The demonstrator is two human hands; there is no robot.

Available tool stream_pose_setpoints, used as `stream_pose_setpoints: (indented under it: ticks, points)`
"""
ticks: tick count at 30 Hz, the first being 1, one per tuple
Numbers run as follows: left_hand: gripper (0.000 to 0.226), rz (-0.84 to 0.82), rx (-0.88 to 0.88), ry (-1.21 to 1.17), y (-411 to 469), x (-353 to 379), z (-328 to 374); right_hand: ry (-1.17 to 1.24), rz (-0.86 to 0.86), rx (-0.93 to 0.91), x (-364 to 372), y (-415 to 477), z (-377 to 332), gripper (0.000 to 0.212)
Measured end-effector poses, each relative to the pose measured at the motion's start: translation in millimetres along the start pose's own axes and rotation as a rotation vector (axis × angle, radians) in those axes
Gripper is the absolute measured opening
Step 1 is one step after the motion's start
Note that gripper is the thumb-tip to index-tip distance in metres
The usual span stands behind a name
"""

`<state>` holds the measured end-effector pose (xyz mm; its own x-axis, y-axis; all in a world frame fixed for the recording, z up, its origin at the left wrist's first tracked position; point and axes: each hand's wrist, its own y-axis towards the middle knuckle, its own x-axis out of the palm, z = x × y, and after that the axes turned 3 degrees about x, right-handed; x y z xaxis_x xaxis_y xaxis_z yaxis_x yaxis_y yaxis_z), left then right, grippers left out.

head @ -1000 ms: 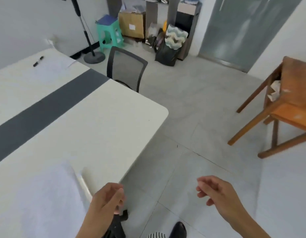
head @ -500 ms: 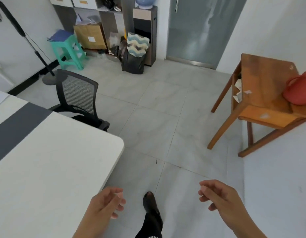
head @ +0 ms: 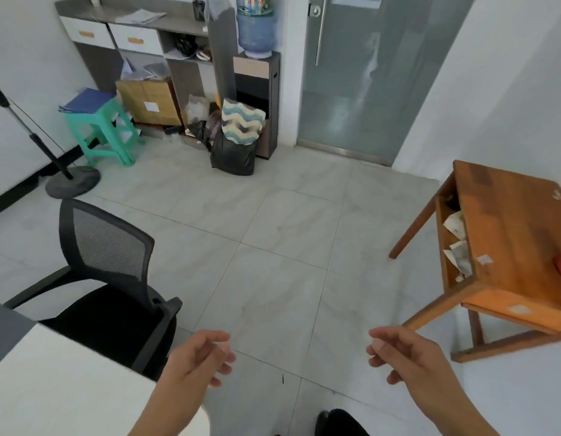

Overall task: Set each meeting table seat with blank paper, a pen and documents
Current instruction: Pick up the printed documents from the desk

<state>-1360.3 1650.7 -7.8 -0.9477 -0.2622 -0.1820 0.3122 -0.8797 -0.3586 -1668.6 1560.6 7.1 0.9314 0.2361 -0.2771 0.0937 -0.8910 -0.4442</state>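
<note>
- Open tiled floor [head: 273, 262] runs straight ahead, from the gap between both hands to the glass door [head: 351, 89].
- The left hand [head: 197, 360] hangs just past the corner of the white worktop [head: 53, 388]. A black mesh chair [head: 109, 278] stands against that edge and blocks the way leftward.
- The right hand [head: 405, 357] is near the front leg of a wooden table [head: 508, 247], which fills the right side by the wall.
- At the back left, a green stool [head: 98, 114], a stand base [head: 73, 184] and a black bag [head: 233, 155] crowd the floor before the shelving.

Mesh chair [head: 106, 262], green stool [head: 104, 130], wooden side table [head: 505, 247], water dispenser [head: 256, 58].
</note>
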Motion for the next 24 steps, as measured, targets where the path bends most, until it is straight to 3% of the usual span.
stream_pose_setpoints:
  ticks: [6, 9, 12, 17, 24]
  points:
    - [0.012, 0.066, -0.111, -0.013, 99.8, -16.3, 16.0, -0.055, -0.121, 0.030, 28.8, 129.7, -48.9, 0.012]
    - [0.027, 0.120, -0.154, -0.054, 160.5, -25.7, 29.8, -0.072, -0.160, -0.011, 42.2, 209.2, -88.8, 0.013]
    - [0.011, 0.193, -0.144, -0.078, 216.5, -40.4, 61.9, -0.104, -0.231, -0.051, 61.7, 281.3, -142.1, 0.012]
    - [0.014, 0.409, -0.139, -0.125, 288.6, -76.9, 92.5, -0.215, -0.396, -0.129, 115.2, 386.7, -237.5, 0.011]
    - [0.013, 0.513, -0.250, -0.230, 388.3, -142.7, 97.0, -0.275, -0.537, -0.185, 224.3, 502.2, -324.4, 0.009]
